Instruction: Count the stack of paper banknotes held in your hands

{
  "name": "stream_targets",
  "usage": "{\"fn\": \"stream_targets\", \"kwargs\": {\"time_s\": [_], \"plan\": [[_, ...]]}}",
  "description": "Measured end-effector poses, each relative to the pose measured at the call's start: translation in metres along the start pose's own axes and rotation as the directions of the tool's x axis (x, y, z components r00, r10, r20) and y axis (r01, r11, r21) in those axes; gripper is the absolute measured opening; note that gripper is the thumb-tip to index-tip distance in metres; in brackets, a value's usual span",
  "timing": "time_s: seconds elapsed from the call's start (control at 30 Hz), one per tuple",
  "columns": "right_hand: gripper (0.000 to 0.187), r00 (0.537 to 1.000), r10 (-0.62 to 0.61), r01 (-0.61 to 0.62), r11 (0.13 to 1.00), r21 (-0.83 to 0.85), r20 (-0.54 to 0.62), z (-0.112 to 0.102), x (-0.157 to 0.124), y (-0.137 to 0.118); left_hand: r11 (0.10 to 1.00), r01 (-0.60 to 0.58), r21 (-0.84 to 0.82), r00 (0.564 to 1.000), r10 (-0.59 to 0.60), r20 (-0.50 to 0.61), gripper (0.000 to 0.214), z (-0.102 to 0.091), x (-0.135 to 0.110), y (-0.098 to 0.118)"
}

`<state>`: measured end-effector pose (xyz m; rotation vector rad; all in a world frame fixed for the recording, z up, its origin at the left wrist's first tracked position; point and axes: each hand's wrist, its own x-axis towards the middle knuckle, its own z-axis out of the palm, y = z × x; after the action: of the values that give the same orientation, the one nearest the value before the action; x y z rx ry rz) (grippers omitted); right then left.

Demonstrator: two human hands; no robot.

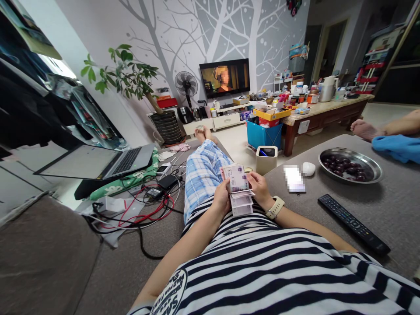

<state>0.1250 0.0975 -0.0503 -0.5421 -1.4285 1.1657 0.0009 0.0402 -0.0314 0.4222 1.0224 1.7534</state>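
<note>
Rt of the right hand (260,188), bare grey cushion (295,210) gave free passage up to the remote (352,224); metal bowl (350,165) & white mouse (308,168) blocked further out. Lt of the left hand (221,197), cable tangle (144,210) & laptop (108,162) crowded the seat.

Fanned purple banknotes (239,189), upright above lap

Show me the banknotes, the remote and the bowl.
banknotes (236,178): head view, top note's face.
remote (352,223): head view, middle of its keypad.
bowl (378,169): head view, right rim.
</note>
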Motion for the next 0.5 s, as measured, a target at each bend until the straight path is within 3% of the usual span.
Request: {"fn": "stream_targets", "kwargs": {"time_s": [0.17,0.4,0.5], "plan": [[0.054,0.998,0.036,-0.039,0.997,0.061,0.055,0.001,-0.001,0.004,1.000,0.012,-0.005,1.000,-0.012,0.001,0.017,0.001,-0.002,0.001],[0.052,0.994,0.076,-0.082,0.994,-0.073,-0.085,0.000,0.003,0.010,0.999,-0.007,0.046,1.000,0.006,0.018,0.013,-0.004,-0.002,0.000],[0.053,0.995,0.058,-0.067,0.992,-0.103,-0.087,-0.001,0.004,0.012,0.997,-0.008,0.080,0.999,0.005,0.037,0.016,-0.004,-0.005,0.001]]}}
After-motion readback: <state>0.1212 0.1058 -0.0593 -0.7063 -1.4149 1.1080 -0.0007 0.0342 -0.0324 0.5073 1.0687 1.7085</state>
